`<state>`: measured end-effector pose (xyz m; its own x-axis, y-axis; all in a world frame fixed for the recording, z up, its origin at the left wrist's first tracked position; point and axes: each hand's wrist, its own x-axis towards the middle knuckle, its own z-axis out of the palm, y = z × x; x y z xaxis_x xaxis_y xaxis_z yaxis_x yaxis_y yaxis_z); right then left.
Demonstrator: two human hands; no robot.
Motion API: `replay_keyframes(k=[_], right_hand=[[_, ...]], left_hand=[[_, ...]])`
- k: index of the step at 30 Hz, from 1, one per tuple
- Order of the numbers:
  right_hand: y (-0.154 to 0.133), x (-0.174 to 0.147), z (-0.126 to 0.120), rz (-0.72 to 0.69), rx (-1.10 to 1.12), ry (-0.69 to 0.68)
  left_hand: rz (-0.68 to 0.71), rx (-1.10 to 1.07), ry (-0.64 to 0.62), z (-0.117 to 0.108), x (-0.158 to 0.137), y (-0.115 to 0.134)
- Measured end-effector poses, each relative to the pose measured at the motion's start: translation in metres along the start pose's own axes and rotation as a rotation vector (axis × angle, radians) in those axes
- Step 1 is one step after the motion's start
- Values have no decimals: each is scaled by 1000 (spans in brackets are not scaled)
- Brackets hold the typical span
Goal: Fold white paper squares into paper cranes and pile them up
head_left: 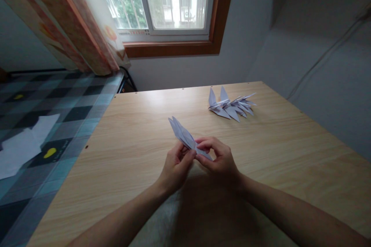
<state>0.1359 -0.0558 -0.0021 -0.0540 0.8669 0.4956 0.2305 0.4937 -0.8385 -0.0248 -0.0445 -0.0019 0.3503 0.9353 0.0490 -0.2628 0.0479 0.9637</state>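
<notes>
Presently, we find the left hand and right hand both pinching the folded paper (apparently working a crease), the next move, we judge, needing steady pressure.

Paper pcs on tbl bhd hands, cloth to L.

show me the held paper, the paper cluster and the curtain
Held paper (184,135): head view, on its upper folded part
Paper cluster (232,112): head view, on a front flap
Curtain (66,19): head view, on an orange fold
</notes>
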Motion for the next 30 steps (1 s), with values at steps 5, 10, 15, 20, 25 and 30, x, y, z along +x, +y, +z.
replay_keyframes(k=[5,10,15,20,25,30], right_hand=[[1,1,0,77,89,-2],[2,3,-1,59,101,-19],[3,4,-1,76,105,-33],[2,7,-2,130,159,-42],[1,7,-2,117,136,-10],[1,5,-2,167,141,-9]], left_hand=[[-13,13,25,3,1,4],[-25,6,42,2,1,3],[-35,-13,48,2,1,2],[-34,26,73,2,2,5],[-49,31,88,2,2,5],[-28,-10,97,4,1,4]])
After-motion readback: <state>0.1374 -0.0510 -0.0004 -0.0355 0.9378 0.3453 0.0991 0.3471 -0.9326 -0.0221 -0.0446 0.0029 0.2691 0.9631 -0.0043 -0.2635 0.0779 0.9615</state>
